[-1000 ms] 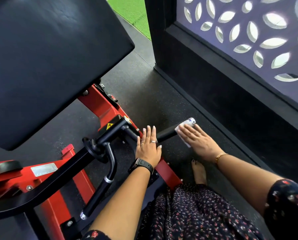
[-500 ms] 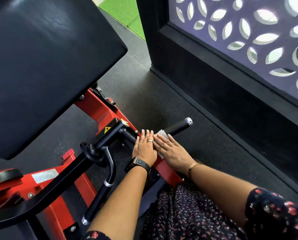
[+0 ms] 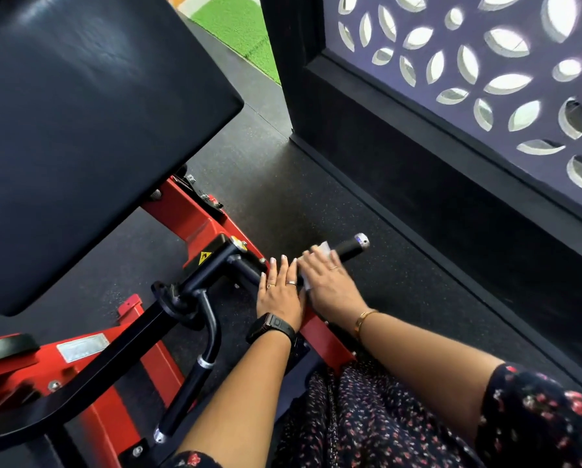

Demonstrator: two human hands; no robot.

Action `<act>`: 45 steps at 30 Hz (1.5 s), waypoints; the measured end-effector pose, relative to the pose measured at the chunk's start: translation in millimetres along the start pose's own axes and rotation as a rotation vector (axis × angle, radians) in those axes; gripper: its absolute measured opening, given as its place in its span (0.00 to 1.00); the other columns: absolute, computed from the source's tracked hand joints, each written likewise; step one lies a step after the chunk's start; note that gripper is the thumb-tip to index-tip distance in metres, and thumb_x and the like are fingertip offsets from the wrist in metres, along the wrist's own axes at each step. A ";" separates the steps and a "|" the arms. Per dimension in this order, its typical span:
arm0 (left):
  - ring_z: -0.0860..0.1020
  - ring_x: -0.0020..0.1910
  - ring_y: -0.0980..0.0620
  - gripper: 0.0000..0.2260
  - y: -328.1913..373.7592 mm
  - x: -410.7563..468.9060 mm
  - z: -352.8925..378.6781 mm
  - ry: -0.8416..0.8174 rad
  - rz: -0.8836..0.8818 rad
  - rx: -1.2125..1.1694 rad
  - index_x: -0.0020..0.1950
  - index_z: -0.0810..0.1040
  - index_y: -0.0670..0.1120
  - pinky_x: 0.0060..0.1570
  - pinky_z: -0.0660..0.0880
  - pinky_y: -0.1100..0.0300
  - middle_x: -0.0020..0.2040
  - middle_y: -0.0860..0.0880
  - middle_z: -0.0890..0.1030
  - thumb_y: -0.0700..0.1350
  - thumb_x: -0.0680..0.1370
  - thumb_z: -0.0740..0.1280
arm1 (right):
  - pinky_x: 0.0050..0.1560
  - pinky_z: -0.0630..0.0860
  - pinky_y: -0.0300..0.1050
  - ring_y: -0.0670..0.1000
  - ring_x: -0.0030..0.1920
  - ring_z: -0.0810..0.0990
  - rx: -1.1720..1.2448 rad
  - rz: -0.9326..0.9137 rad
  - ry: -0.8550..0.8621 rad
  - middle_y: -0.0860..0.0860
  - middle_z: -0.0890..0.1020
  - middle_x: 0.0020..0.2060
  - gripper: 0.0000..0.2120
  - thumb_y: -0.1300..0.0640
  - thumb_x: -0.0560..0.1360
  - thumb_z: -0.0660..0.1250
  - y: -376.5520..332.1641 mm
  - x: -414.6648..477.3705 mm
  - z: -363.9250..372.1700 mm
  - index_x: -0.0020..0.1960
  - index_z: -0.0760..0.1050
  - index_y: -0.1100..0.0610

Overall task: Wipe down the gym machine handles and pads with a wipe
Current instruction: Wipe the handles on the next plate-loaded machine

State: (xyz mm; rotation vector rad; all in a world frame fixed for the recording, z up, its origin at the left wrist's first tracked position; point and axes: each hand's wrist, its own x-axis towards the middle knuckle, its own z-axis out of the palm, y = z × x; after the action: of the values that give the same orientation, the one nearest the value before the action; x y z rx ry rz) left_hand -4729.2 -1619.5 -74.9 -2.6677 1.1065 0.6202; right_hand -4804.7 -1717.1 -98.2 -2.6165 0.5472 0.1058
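Observation:
A black horizontal handle (image 3: 350, 246) with a silver end cap juts right from the red machine frame (image 3: 198, 228). My right hand (image 3: 330, 285) lies over the handle with fingers straight, pressing a white wipe (image 3: 324, 248) onto it; the wipe shows past the fingertips and under the palm. My left hand (image 3: 281, 292), wearing rings and a black watch, rests flat with straight fingers on the handle's inner part, touching the right hand. A large black pad (image 3: 80, 130) fills the upper left.
A second black handle (image 3: 195, 383) hangs down at centre left from a curved black arm (image 3: 80, 366). A dark wall base (image 3: 451, 204) with a patterned purple screen (image 3: 485, 62) runs along the right. Dark rubber floor (image 3: 299, 204) lies between; green turf (image 3: 235, 25) shows beyond.
My right hand slid the wipe inward from the handle's tip to beside the left hand, then slightly outward again. The left hand stayed put on the handle.

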 end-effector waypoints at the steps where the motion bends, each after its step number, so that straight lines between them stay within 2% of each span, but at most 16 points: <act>1: 0.39 0.78 0.49 0.24 0.4 0.4 -0.2 -0.012 -0.008 0.011 0.80 0.42 0.47 0.75 0.40 0.53 0.80 0.48 0.42 0.47 0.85 0.46 | 0.72 0.32 0.48 0.51 0.77 0.49 0.007 -0.046 -0.028 0.53 0.58 0.76 0.28 0.52 0.78 0.44 -7.4 -2.7 3.9 0.77 0.56 0.58; 4: 0.40 0.78 0.49 0.24 1.4 0.6 1.0 -0.011 -0.017 -0.028 0.80 0.43 0.48 0.75 0.41 0.53 0.80 0.49 0.43 0.46 0.85 0.46 | 0.71 0.28 0.47 0.49 0.77 0.49 -0.009 -0.042 0.023 0.50 0.58 0.76 0.32 0.50 0.74 0.38 4.7 -7.4 0.5 0.77 0.55 0.55; 8: 0.39 0.78 0.50 0.26 -0.5 1.3 4.6 0.039 0.005 -0.009 0.80 0.41 0.50 0.75 0.40 0.52 0.79 0.50 0.39 0.51 0.85 0.49 | 0.74 0.33 0.49 0.49 0.77 0.40 0.026 0.240 0.092 0.49 0.50 0.78 0.30 0.59 0.78 0.49 63.1 -14.5 -14.9 0.79 0.47 0.53; 10: 0.38 0.78 0.51 0.30 0.4 1.7 7.4 0.068 0.053 0.032 0.79 0.39 0.49 0.75 0.42 0.51 0.77 0.50 0.34 0.51 0.83 0.54 | 0.75 0.35 0.47 0.48 0.75 0.36 0.061 0.226 0.055 0.49 0.47 0.78 0.31 0.62 0.79 0.52 79.8 -18.3 -20.1 0.79 0.45 0.54; 13: 0.53 0.78 0.48 0.42 8.1 5.2 11.0 0.135 0.177 0.089 0.79 0.52 0.49 0.74 0.55 0.48 0.78 0.48 0.55 0.52 0.71 0.72 | 0.77 0.44 0.51 0.52 0.77 0.40 0.125 0.164 0.044 0.54 0.49 0.78 0.28 0.57 0.81 0.54 78.5 -16.7 -20.5 0.78 0.49 0.58; 15: 0.55 0.76 0.48 0.46 16.0 8.7 6.1 0.091 0.226 0.124 0.78 0.55 0.48 0.74 0.53 0.49 0.77 0.48 0.61 0.50 0.66 0.75 | 0.76 0.50 0.52 0.58 0.77 0.49 0.151 0.167 0.063 0.58 0.57 0.76 0.27 0.53 0.81 0.58 73.7 -9.7 -22.0 0.76 0.57 0.61; 19: 0.29 0.73 0.51 0.39 34.4 18.7 3.8 0.009 0.291 0.193 0.74 0.29 0.50 0.70 0.32 0.53 0.73 0.51 0.28 0.44 0.79 0.60 | 0.64 0.65 0.50 0.58 0.64 0.68 0.274 0.281 -0.014 0.54 0.73 0.62 0.17 0.48 0.80 0.58 82.2 23.7 -35.2 0.63 0.73 0.57; 21: 0.26 0.71 0.52 0.38 39.8 23.1 3.3 0.001 0.263 0.224 0.71 0.25 0.50 0.69 0.30 0.53 0.70 0.52 0.23 0.43 0.80 0.56 | 0.57 0.70 0.49 0.57 0.59 0.73 0.483 0.412 -0.136 0.55 0.76 0.57 0.16 0.49 0.81 0.58 89.2 42.0 -45.3 0.59 0.76 0.57; 24: 0.39 0.78 0.48 0.46 44.4 19.9 3.2 0.006 0.223 0.197 0.78 0.34 0.48 0.73 0.43 0.52 0.78 0.50 0.39 0.47 0.73 0.66 | 0.51 0.75 0.49 0.58 0.54 0.78 0.736 0.718 -0.118 0.58 0.79 0.54 0.12 0.55 0.80 0.59 96.0 47.7 -46.5 0.57 0.76 0.60; 27: 0.56 0.75 0.49 0.50 42.8 19.0 3.2 -0.020 0.255 0.176 0.77 0.51 0.47 0.73 0.57 0.51 0.77 0.50 0.62 0.48 0.61 0.75 | 0.55 0.73 0.48 0.59 0.55 0.77 0.973 1.019 0.188 0.60 0.79 0.56 0.15 0.55 0.82 0.55 74.5 27.1 -41.6 0.58 0.76 0.62; 29: 0.57 0.77 0.49 0.49 43.3 18.9 -2.8 -0.056 0.272 0.121 0.77 0.49 0.47 0.73 0.57 0.52 0.78 0.50 0.59 0.47 0.63 0.75 | 0.57 0.67 0.43 0.59 0.61 0.74 0.948 0.916 0.270 0.59 0.77 0.60 0.17 0.55 0.83 0.53 53.7 15.8 -42.8 0.62 0.74 0.63; 32: 0.34 0.75 0.53 0.41 42.6 20.0 -4.9 -0.084 0.290 0.209 0.74 0.27 0.48 0.75 0.41 0.54 0.75 0.52 0.30 0.45 0.79 0.59 | 0.68 0.61 0.45 0.56 0.69 0.68 0.783 0.744 0.196 0.57 0.70 0.68 0.20 0.54 0.83 0.53 47.2 20.2 -41.9 0.70 0.67 0.61; 33: 0.30 0.73 0.53 0.38 41.9 20.7 -4.3 -0.093 0.298 0.218 0.73 0.25 0.49 0.74 0.38 0.54 0.72 0.52 0.26 0.44 0.81 0.55 | 0.67 0.61 0.46 0.56 0.68 0.69 0.687 0.685 0.153 0.57 0.71 0.67 0.19 0.53 0.82 0.54 53.7 26.7 -40.4 0.69 0.69 0.61; 36: 0.28 0.72 0.52 0.35 41.8 21.1 -2.1 -0.080 0.287 0.189 0.73 0.26 0.48 0.74 0.36 0.52 0.72 0.51 0.26 0.43 0.81 0.53 | 0.61 0.67 0.49 0.59 0.60 0.74 0.456 0.489 -0.053 0.57 0.76 0.58 0.16 0.50 0.81 0.58 76.5 43.6 -42.6 0.58 0.77 0.60; 39: 0.28 0.72 0.52 0.36 42.9 19.1 0.0 -0.086 0.261 0.178 0.73 0.26 0.48 0.74 0.35 0.52 0.73 0.51 0.26 0.43 0.81 0.53 | 0.54 0.72 0.48 0.58 0.55 0.77 0.507 0.448 -0.204 0.57 0.79 0.53 0.16 0.48 0.79 0.61 93.7 49.7 -50.3 0.54 0.77 0.60; 45: 0.27 0.72 0.52 0.36 46.3 16.4 -3.9 -0.069 0.231 0.165 0.73 0.25 0.49 0.74 0.35 0.52 0.71 0.52 0.24 0.43 0.81 0.53 | 0.50 0.70 0.49 0.59 0.55 0.76 0.494 0.613 -0.162 0.58 0.77 0.55 0.15 0.48 0.80 0.59 82.7 37.4 -47.5 0.56 0.71 0.60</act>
State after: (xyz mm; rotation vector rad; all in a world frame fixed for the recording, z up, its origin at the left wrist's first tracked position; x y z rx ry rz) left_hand -4750.4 -1663.7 -79.4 -2.3827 1.3929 0.6240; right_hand -4804.0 -1819.6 -97.2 -1.8770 1.1350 0.3257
